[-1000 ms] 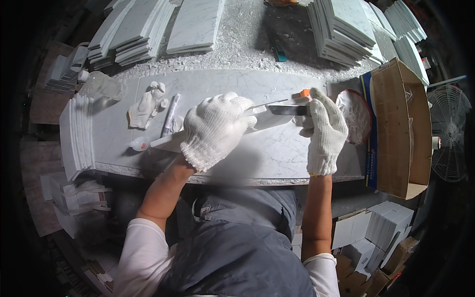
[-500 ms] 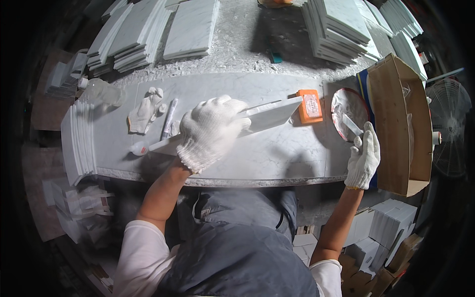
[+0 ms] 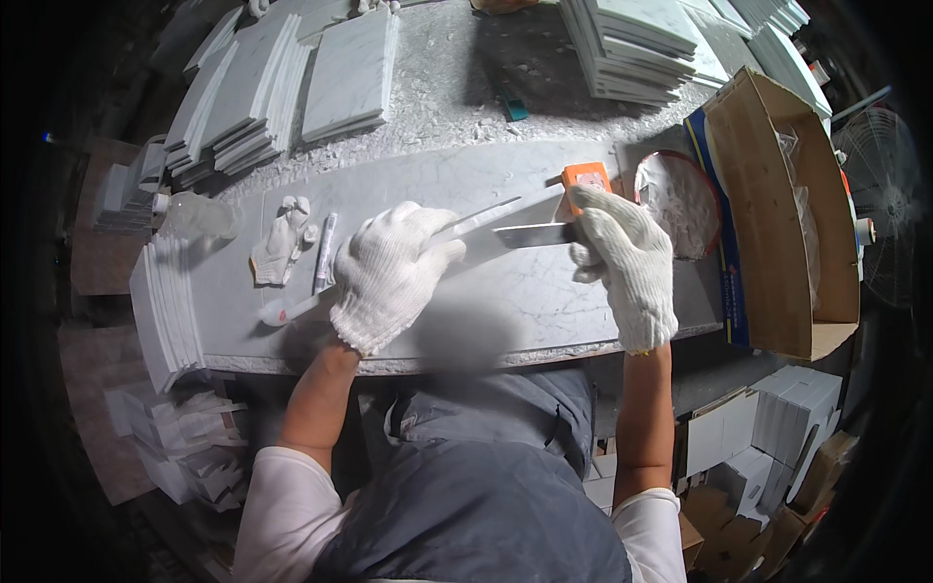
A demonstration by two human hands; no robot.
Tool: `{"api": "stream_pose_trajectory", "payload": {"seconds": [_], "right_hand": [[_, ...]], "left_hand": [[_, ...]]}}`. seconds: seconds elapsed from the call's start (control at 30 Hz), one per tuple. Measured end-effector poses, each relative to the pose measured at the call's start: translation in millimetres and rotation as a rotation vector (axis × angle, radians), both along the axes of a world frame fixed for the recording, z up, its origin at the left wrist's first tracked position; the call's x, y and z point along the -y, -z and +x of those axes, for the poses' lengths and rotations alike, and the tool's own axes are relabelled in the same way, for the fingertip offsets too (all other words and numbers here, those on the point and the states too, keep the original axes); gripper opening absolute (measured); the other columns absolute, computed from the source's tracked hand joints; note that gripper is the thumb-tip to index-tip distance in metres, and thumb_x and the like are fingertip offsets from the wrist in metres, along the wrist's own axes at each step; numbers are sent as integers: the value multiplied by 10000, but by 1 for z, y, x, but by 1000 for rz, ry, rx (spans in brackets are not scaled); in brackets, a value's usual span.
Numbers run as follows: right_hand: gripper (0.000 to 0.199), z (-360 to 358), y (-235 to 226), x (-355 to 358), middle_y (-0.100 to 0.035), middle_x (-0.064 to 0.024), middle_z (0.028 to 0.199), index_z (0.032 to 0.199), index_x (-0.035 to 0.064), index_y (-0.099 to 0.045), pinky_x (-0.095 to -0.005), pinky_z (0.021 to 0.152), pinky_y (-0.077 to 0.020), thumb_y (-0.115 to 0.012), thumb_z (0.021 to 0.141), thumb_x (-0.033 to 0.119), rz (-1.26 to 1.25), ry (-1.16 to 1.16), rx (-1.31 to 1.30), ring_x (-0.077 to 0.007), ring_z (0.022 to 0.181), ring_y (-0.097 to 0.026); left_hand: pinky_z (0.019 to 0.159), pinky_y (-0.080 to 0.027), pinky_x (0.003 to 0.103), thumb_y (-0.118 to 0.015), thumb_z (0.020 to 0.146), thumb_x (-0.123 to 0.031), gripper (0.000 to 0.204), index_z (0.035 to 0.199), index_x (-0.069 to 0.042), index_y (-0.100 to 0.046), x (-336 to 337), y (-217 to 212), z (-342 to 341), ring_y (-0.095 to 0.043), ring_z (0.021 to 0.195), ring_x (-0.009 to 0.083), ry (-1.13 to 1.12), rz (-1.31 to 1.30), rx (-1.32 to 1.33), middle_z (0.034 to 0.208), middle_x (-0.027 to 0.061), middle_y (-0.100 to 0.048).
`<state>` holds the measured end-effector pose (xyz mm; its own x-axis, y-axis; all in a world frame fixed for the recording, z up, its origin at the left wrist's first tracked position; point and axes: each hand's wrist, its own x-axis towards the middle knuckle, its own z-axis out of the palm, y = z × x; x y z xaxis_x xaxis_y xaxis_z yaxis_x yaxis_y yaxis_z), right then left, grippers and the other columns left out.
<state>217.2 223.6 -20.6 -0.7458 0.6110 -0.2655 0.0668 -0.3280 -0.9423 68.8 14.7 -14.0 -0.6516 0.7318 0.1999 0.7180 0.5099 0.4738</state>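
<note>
In the head view, with the clock centred on the exposed stretch of the marble tile (image 3: 530, 208), you have that tile tilted above the desk (image 3: 583, 306), one end aimed at two o'clock and the other running back toward eight beneath your left glove. Your left hand (image 3: 394, 272), at eight o'clock, has its fingers wrapped around the tile; your right hand (image 3: 627, 267), near four, has its fingers pinched around the scraper (image 3: 533, 236), whose flat metal blade points to nine, close beneath the tile, though you cannot tell here whether they touch. An orange box (image 3: 587, 177) lies at two, and a round tub (image 3: 720, 209) of white paste at three. Expect the tile to be stiff, rather heavy for its thickness and brittle, its corners likeliest to chip; its smooth face could slide under knitted gloves. Best hold it near mid-length, thumb and fingers across the two faces, so the far end doesn't sag. The scraper should be light, with a thin blade, so keep to its handle end.
</note>
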Motion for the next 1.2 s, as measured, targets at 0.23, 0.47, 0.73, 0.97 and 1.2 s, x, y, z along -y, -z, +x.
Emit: {"api": "stream_pose_trajectory", "payload": {"seconds": [0.23,0.47,0.73,0.97,1.2], "right_hand": [[327,-26,-8,4,-744,-71,968,1262,20,-730,-212,566,-608,-713,1002,218,177,-160,24,-103,718,-722],[317,-32,-8,-1,-767,-72,1000,1268,43,-737,-221,599,-618,-710,998,206,236,-113,34,-107,743,-737],[332,7,16,-29,-748,-98,1091,1329,-27,-673,-192,598,-543,-641,1029,113,68,238,-97,-66,760,-666],[346,79,42,-76,-709,-83,1141,1374,-19,-629,-224,662,-552,-621,1059,124,-23,412,-65,-94,837,-664],[299,115,50,-100,-746,-97,1143,1274,-13,-704,-275,678,-634,-685,1022,147,291,525,155,-135,822,-731]], "left_hand": [[817,-545,385,-823,807,-196,307,1088,-85,-768,1,-2,3,-707,891,286,-12,14,45,990,89,-737],[819,-545,386,-822,812,-199,312,1098,-84,-770,1,0,5,-709,893,291,1,2,-10,975,96,-735],[796,-542,384,-832,809,-202,315,1091,-77,-769,1,-1,4,-707,852,292,-4,16,8,944,103,-727],[767,-539,351,-826,809,-150,290,1075,-49,-769,-2,-3,4,-699,820,257,-25,13,58,931,108,-723],[773,-536,339,-818,828,-134,304,1107,-26,-767,-3,-1,0,-693,835,237,16,39,108,955,122,-724]]}}
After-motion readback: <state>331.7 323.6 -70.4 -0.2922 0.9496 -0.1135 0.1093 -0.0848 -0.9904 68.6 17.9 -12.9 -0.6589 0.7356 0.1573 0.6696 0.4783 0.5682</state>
